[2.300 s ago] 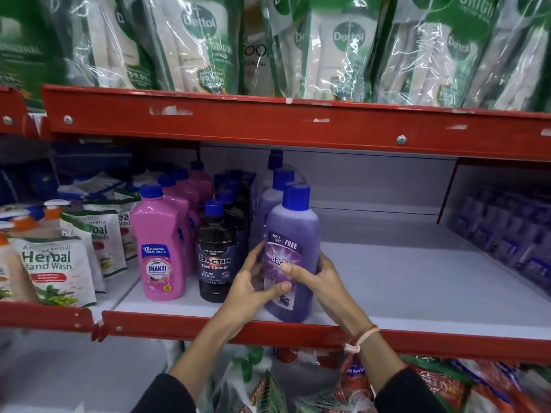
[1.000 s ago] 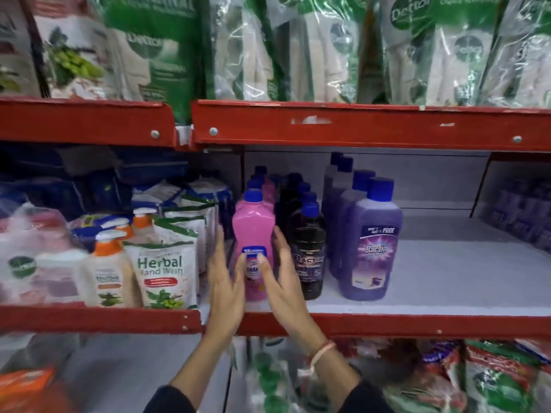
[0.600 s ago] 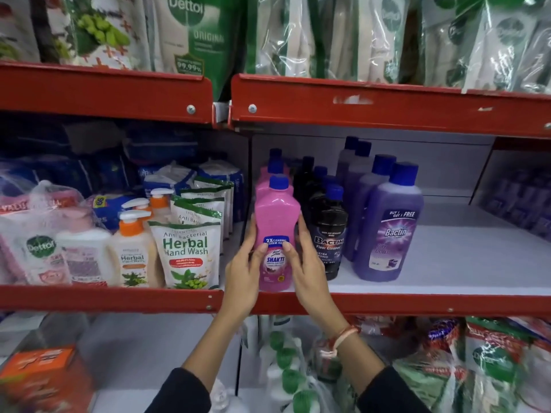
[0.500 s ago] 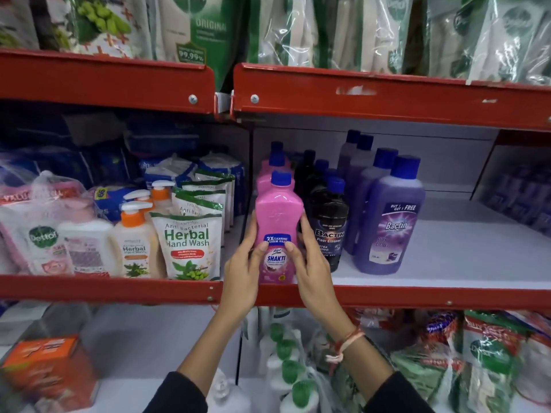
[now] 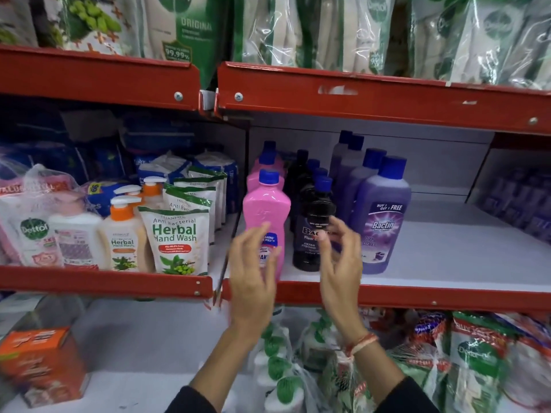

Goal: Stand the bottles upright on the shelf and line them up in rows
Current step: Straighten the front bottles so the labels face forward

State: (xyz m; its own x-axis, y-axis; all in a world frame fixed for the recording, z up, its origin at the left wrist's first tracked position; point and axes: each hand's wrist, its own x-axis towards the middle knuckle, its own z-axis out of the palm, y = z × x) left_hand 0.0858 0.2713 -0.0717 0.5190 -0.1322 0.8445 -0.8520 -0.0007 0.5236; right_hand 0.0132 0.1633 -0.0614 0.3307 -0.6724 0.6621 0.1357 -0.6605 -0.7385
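Three rows of blue-capped bottles stand upright on the white shelf [image 5: 447,257]. A pink bottle [image 5: 266,210] leads the left row, a black Bactin bottle [image 5: 310,216] the middle one, a purple Bactin bottle [image 5: 381,225] the right one. My left hand [image 5: 253,272] hovers in front of the pink bottle's label, fingers apart, holding nothing. In front of the black bottle's lower half, my right hand [image 5: 340,263] is also off the bottles, its fingers loosely curled and empty. Both hands are blurred.
Herbal hand wash pouches [image 5: 176,239] and pump bottles [image 5: 123,234] fill the neighbouring bay on the left. The red shelf lip [image 5: 432,296] runs along the front. Dettol packs [image 5: 328,28] hang above. Bagged goods [image 5: 465,362] and an orange box [image 5: 38,362] sit below.
Both hands were clasped around the front pink bottle half a second ago. They have let go and pulled back toward me, the right hand drifting right to the black bottle.
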